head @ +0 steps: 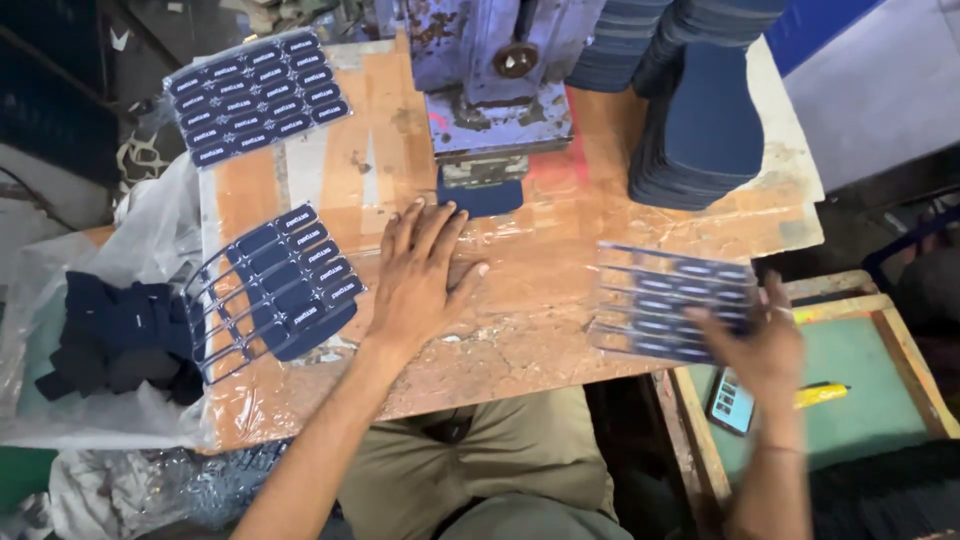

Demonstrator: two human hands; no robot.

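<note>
My left hand [422,278] lies flat, fingers spread, on the worn wooden table [520,330], just below a dark blue piece [482,197] that sits under the blue press machine [490,80]. My right hand [760,345] grips the near edge of a clear sheet of dark blue labels [668,300], held tilted over the table's right side and blurred by motion. A second label sheet [285,285] with part of its labels gone lies left of my left hand. A full label sheet [255,92] rests at the far left corner.
Stacks of dark blue cut fabric pieces [700,130] stand at the back right. A plastic bag with dark blue scraps [115,335] hangs off the left. On a green tray [860,400] at the right lie a phone [733,402] and a yellow marker [820,394].
</note>
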